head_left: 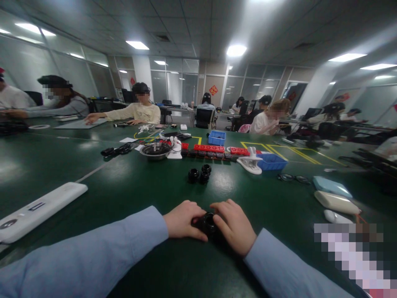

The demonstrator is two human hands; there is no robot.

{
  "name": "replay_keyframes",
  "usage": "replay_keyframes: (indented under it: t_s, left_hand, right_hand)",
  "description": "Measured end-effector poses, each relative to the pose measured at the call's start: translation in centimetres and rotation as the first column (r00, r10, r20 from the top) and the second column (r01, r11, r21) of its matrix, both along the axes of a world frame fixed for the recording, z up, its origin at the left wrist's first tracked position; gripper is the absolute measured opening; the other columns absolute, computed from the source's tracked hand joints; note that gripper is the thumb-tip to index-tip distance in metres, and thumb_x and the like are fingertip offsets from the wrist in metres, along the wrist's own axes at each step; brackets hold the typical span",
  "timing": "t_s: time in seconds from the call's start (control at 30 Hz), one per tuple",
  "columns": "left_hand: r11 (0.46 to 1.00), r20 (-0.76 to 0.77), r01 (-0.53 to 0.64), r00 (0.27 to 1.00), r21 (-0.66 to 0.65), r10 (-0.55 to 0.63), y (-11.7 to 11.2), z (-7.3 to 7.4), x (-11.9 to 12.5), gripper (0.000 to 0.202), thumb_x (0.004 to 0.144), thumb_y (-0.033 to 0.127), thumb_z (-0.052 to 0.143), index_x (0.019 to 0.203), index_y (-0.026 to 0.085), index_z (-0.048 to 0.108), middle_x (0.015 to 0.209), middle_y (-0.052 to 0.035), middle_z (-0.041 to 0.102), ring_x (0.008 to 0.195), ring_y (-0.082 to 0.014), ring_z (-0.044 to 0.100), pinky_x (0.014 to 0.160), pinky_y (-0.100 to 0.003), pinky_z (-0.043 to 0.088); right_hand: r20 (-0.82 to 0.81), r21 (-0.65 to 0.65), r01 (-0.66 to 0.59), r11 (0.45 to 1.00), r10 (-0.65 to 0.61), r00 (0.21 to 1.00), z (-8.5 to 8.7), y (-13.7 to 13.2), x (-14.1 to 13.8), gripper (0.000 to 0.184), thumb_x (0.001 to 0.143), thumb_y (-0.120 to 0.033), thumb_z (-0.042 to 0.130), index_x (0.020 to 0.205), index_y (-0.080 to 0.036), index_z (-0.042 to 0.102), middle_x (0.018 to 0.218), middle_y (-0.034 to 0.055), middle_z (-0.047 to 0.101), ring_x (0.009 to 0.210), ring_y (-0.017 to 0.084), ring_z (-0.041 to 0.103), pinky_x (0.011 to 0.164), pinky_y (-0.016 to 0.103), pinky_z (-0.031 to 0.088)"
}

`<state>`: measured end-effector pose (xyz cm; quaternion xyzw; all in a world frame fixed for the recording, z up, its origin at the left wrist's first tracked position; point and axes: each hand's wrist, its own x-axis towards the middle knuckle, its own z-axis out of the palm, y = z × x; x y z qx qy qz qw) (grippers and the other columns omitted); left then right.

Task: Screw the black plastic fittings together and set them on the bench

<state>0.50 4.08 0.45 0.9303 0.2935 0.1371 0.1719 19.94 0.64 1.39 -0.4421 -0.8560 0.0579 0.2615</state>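
On the green tabletop close in front of me, my left hand point(186, 219) and my right hand point(235, 225) meet around glossy black hollow round parts. One such black round part point(210, 220), its opening facing up, sits between them. My right fingers and thumb curl against its right side. My left thumb and fingers close around dark material at its left, partly hidden, so I cannot tell whether this is a second part. A little farther off, three similar black round parts point(199, 174) stand in a tight cluster.
Behind the cluster run red and black block strips point(209, 148), a metal bowl point(155, 151), a white clip stand point(250, 162) and blue bins point(272, 162). A white power strip point(43, 211) lies left; glasses point(293, 178) and cases point(333, 187) lie right. Other people sit around.
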Motion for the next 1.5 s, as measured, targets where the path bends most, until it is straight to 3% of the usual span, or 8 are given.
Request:
replay_keyframes:
  t_s: [0.17, 0.47, 0.63, 0.9, 1.5]
  left_hand:
    - [1.0, 0.003, 0.004, 1.0, -0.005, -0.004, 0.0, 0.0, -0.1, 0.039, 0.065, 0.05, 0.07, 0.067, 0.016, 0.051, 0.063, 0.0052, 0.048, 0.063, -0.0125, 0.046, 0.059, -0.023, 0.028]
    - [1.0, -0.005, -0.021, 1.0, 0.012, 0.021, 0.0, 0.1, 0.1, 0.039, 0.065, 0.048, 0.071, 0.064, 0.016, 0.049, 0.063, 0.0054, 0.048, 0.061, -0.0114, 0.046, 0.059, -0.023, 0.03]
    - [0.999, -0.031, -0.022, 0.999, 0.041, 0.023, 0.1, 0.0, 0.2, 0.039, 0.065, 0.05, 0.07, 0.066, 0.016, 0.049, 0.063, 0.0059, 0.047, 0.061, -0.0115, 0.046, 0.058, -0.023, 0.029]
    - [0.999, -0.041, -0.038, 0.998, 0.038, 0.04, 0.1, -0.2, 0.1, 0.04, 0.064, 0.05, 0.07, 0.064, 0.016, 0.049, 0.062, 0.0052, 0.048, 0.062, -0.0119, 0.046, 0.059, -0.023, 0.03]
    - [0.999, -0.04, -0.036, 0.999, 0.036, 0.037, 0.1, -0.3, 0.1, 0.04, 0.065, 0.051, 0.069, 0.065, 0.016, 0.05, 0.063, 0.0048, 0.049, 0.062, -0.0122, 0.046, 0.059, -0.024, 0.03]
  right_hand:
    - [-0.094, 0.028, -0.064, 0.998, 0.067, 0.993, 0.3, -0.7, -0.3, 0.041, 0.091, -0.046, 0.03, 0.103, -0.015, 0.054, 0.091, 0.0088, 0.06, 0.084, 0.022, 0.05, 0.076, 0.037, 0.04]
    - [-0.098, 0.077, -0.138, 0.987, 0.145, 0.985, 0.7, -1.5, -0.7, 0.028, 0.087, -0.036, 0.042, 0.102, -0.016, 0.054, 0.093, 0.0082, 0.058, 0.084, 0.022, 0.048, 0.074, 0.038, 0.04]
    - [-0.054, 0.09, -0.138, 0.986, 0.143, 0.988, 1.0, -1.6, -0.9, 0.019, 0.085, -0.027, 0.046, 0.097, -0.016, 0.056, 0.09, 0.0079, 0.058, 0.083, 0.021, 0.048, 0.073, 0.037, 0.041]
    - [-0.021, 0.059, -0.144, 0.988, 0.145, 0.989, 1.3, -1.9, -1.0, 0.024, 0.083, -0.022, 0.049, 0.105, -0.015, 0.055, 0.093, 0.0088, 0.057, 0.085, 0.022, 0.047, 0.075, 0.038, 0.042]
    - [0.0, 0.055, -0.133, 0.99, 0.134, 0.991, 1.6, -2.0, -1.0, 0.022, 0.084, -0.022, 0.048, 0.104, -0.016, 0.056, 0.091, 0.0083, 0.056, 0.084, 0.021, 0.048, 0.073, 0.037, 0.043]
